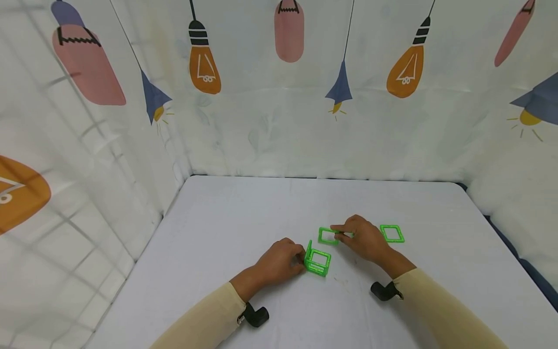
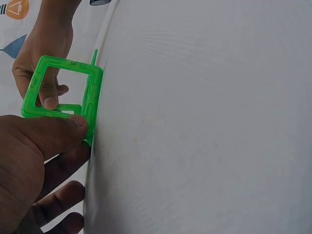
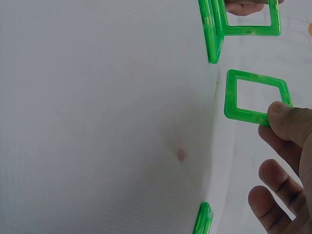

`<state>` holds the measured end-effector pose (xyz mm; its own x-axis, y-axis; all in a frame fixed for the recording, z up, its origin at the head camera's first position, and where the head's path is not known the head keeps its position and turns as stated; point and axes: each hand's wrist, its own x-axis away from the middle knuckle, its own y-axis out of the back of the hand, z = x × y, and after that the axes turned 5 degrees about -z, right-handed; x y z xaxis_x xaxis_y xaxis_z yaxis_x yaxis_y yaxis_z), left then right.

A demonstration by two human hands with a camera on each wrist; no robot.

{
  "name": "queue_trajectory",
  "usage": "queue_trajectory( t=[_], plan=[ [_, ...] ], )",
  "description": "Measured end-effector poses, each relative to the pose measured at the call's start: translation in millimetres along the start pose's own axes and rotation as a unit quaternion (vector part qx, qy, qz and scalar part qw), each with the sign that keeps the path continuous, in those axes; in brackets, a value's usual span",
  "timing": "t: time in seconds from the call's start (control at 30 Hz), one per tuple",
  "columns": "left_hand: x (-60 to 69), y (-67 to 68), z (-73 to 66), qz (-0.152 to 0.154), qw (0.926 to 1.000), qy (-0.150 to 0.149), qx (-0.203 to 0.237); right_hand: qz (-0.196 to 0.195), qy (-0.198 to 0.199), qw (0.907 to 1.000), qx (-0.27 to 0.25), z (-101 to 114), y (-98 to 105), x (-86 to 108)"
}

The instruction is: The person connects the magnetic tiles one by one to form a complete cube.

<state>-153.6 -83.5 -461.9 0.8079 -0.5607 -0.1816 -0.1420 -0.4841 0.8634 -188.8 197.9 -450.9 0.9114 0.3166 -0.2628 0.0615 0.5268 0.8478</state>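
Observation:
Two or more green see-through square frame tiles (image 1: 317,268) stand joined on the table, one flat and one upright at its left side. My left hand (image 1: 281,261) pinches the upright tile, the thumb lying on its frame (image 2: 95,92) in the left wrist view. Just right of and beyond them, my right hand (image 1: 365,238) holds a separate green square tile (image 3: 256,76) by one edge between thumb and forefinger. This tile is off the table, apart from the joined ones. Another green square tile (image 1: 394,240) lies flat to the right of my right hand.
A white-covered table (image 1: 244,208) carries everything. A printed cloth wall (image 1: 270,131) rises behind it, and another cloth wall (image 1: 87,194) stands along the left. Black wrist cameras (image 1: 256,316) (image 1: 383,291) sit at both cuffs.

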Motion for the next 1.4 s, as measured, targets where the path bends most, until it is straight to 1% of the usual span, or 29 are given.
queue_trajectory(
  t=[0.23,0.47,0.73,1.07,1.4],
  plan=[
    [-0.5,-1.4,0.5,0.004,0.9999,0.009,-0.002,0.001,-0.003,1.0,-0.002,4.2,-1.8,1.5],
    [-0.3,-1.1,0.1,0.003,1.0,0.003,-0.007,0.007,0.001,1.0,-0.002,7.0,-4.4,1.9],
    [-1.0,-2.0,1.2,0.005,0.9999,0.005,-0.012,0.005,0.011,0.9999,0.004,7.5,-8.1,3.1],
    [-0.9,-0.9,0.3,0.005,0.9999,0.003,-0.008,0.002,0.032,0.9994,-0.013,10.7,-8.8,5.7],
    [-1.1,-1.9,1.2,0.0,1.0,-0.003,-0.009,0.008,0.03,0.9994,-0.016,12.0,-8.2,6.2]
  ],
)
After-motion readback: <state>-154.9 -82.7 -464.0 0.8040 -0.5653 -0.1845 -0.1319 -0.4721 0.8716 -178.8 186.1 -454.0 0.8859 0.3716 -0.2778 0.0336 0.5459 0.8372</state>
